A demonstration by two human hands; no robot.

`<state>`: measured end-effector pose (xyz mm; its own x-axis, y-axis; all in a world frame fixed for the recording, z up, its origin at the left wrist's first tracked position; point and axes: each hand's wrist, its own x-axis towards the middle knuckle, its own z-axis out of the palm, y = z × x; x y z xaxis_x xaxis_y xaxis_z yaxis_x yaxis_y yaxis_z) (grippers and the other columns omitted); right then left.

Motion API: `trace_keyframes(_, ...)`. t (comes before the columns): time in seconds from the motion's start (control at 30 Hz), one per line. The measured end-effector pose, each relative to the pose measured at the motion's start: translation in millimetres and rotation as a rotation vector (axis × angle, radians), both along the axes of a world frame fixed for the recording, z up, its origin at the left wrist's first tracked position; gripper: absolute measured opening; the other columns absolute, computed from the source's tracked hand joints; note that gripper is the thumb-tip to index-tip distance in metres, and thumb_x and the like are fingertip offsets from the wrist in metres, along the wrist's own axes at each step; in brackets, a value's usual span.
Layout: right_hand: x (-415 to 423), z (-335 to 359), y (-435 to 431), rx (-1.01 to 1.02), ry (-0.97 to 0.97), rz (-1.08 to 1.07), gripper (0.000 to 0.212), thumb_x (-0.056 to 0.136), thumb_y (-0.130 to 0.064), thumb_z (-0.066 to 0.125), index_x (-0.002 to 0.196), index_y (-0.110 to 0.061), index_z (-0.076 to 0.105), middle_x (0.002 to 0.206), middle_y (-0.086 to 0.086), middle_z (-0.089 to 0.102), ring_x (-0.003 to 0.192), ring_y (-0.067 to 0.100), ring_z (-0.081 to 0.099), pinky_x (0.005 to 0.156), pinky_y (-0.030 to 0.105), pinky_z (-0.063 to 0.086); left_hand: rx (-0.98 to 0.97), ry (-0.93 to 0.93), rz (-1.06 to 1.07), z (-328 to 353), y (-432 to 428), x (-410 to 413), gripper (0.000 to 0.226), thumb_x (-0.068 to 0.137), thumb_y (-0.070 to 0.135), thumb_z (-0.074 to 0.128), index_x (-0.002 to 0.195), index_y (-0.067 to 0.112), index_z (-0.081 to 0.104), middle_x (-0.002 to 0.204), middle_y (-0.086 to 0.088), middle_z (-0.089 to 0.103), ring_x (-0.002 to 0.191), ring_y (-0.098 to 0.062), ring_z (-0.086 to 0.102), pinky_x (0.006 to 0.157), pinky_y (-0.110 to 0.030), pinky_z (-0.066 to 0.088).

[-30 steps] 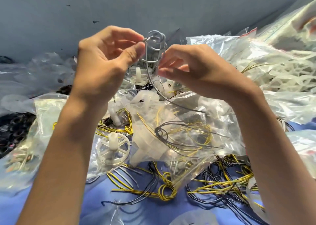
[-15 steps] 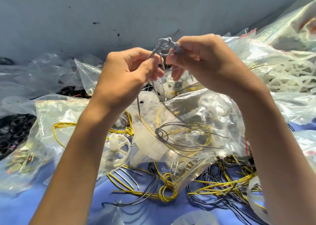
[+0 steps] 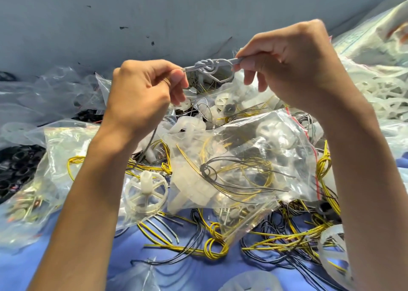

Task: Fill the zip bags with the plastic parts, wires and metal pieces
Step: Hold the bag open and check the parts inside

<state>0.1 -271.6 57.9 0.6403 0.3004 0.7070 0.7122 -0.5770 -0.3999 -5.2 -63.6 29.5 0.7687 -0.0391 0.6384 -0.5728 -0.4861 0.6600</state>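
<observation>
In the upper centre of the frame the grey wire (image 3: 208, 66) now stretches between the two hands with its knot drawn small. Half a second ago the hands sat close together around a looser tangle. The left hand (image 3: 141, 91) pinches one end between thumb and forefinger, and the right hand (image 3: 293, 63) pinches the other. The bundle looks tied off and ready for a zip bag (image 3: 254, 153), like the one lying mid-frame on the blue surface (image 3: 66, 257).

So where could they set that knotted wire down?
Barest is the blue cloth at near left, between the left forearm and the bag of metal pieces. A smaller strip lies between that forearm and the yellow wire loops. Middle and right are crowded with bags and tangled wires.
</observation>
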Motion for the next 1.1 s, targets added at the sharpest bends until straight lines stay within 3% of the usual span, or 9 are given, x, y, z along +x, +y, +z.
trace_keyframes(0.13, -0.4, 1.3, 0.6, -0.026, 0.004, -0.023, 0.019, 0.088, -0.01, 0.057, 0.079, -0.016, 0.073, 0.061, -0.007, 0.065, 0.05, 0.019, 0.06, 0.054, 0.019, 0.048, 0.022, 0.005, 0.027, 0.1, 4.2, -0.3, 0.033, 0.09, 0.01, 0.051, 0.065, 0.027, 0.064, 0.053, 0.015, 0.062, 0.053, -0.002, 0.058, 0.058, -0.012, 0.043)
trace_keyframes(0.27, 0.8, -0.4, -4.2, -0.034, 0.093, 0.018, 0.017, 0.089, -0.007, 0.058, 0.076, -0.01, 0.07, 0.064, -0.003, 0.067, 0.052, 0.013, 0.064, 0.055, 0.019, 0.05, 0.111, 0.116, -0.021, -0.8, 4.9, -5.7, 0.025, 0.092, 0.017, 0.061, 0.072, 0.029, 0.069, 0.066, 0.015, 0.07, 0.068, -0.001, 0.066, 0.068, -0.013, 0.05)
trace_keyframes(0.37, 0.1, -0.4, -3.1, -0.047, 0.118, 0.067, 0.016, 0.091, -0.008, 0.057, 0.078, -0.007, 0.067, 0.068, -0.005, 0.069, 0.057, 0.009, 0.068, 0.064, 0.02, 0.052, 0.202, 0.196, -0.058, -1.1, 0.2, -7.9, 0.01, 0.087, 0.032, 0.065, 0.08, 0.031, 0.073, 0.084, 0.008, 0.069, 0.081, -0.015, 0.065, 0.074, -0.028, 0.05)
trace_keyframes(0.47, -1.4, -1.8, 6.2, -0.055, 0.154, 0.107, 0.015, 0.093, -0.011, 0.055, 0.081, -0.009, 0.063, 0.072, -0.007, 0.07, 0.061, 0.007, 0.069, 0.068, 0.026, 0.055, 0.216, 0.166, -0.054, -0.5, -7.4, -9.3, 0.011, 0.084, 0.037, 0.069, 0.082, 0.028, 0.075, 0.08, 0.003, 0.061, 0.077, -0.028, 0.057, 0.069, -0.039, 0.045)
trace_keyframes(0.63, -3.9, -1.8, 13.1, -0.138, 0.153, 0.07, 0.023, 0.099, -0.017, 0.048, 0.09, -0.007, 0.067, 0.08, -0.009, 0.072, 0.071, 0.001, 0.069, 0.074, 0.03, 0.054, 0.024, 0.109, -0.083, 0.5, -11.2, -10.7, 0.011, 0.083, 0.031, 0.068, 0.074, 0.029, 0.072, 0.07, -0.004, 0.068, 0.064, -0.006, 0.054, 0.062, -0.029, 0.047)
trace_keyframes(0.7, -3.5, -1.2, 11.6, -0.188, 0.182, 0.045, 0.027, 0.1, -0.02, 0.048, 0.094, -0.005, 0.069, 0.082, -0.007, 0.072, 0.072, -0.002, 0.066, 0.073, 0.026, 0.052, -0.042, 0.103, -0.121, 2.4, -11.7, -11.2, 0.009, 0.084, 0.027, 0.069, 0.075, 0.027, 0.071, 0.063, 0.004, 0.065, 0.059, -0.003, 0.054, 0.06, -0.023, 0.047)
trace_keyframes(0.83, -5.3, -2.3, 12.0, -0.231, 0.181, 0.05, 0.033, 0.1, -0.024, 0.047, 0.086, 0.0, 0.065, 0.07, -0.007, 0.067, 0.067, 0.011, 0.062, 0.07, 0.035, 0.049, -0.118, 0.107, -0.181, 3.6, -17.6, -13.3, 0.008, 0.087, 0.018, 0.067, 0.079, 0.02, 0.07, 0.059, 0.011, 0.066, 0.057, -0.004, 0.059, 0.059, -0.017, 0.048)
trace_keyframes(0.97, -3.9, -3.0, 11.1, -0.196, 0.151, 0.09, 0.04, 0.096, -0.029, 0.044, 0.09, 0.005, 0.063, 0.076, 0.026, 0.057, 0.066, 0.029, 0.051, 0.066, 0.041, 0.045, -0.121, 0.115, -0.229, 3.1, -25.7, -16.6, 0.017, 0.091, 0.007, 0.061, 0.079, 0.017, 0.068, 0.062, 0.011, 0.067, 0.057, 0.001, 0.062, 0.057, -0.01, 0.045)
trace_keyframes(1.1, -3.6, -3.1, 10.6, -0.182, 0.163, 0.102, 0.035, 0.093, -0.031, 0.046, 0.099, -0.006, 0.07, 0.07, 0.006, 0.063, 0.069, 0.022, 0.056, 0.069, 0.039, 0.049, -0.111, 0.144, -0.274, 5.0, -26.2, -19.4, 0.023, 0.093, 0.002, 0.055, 0.079, 0.017, 0.066, 0.065, 0.01, 0.069, 0.058, 0.001, 0.064, 0.058, -0.011, 0.046)
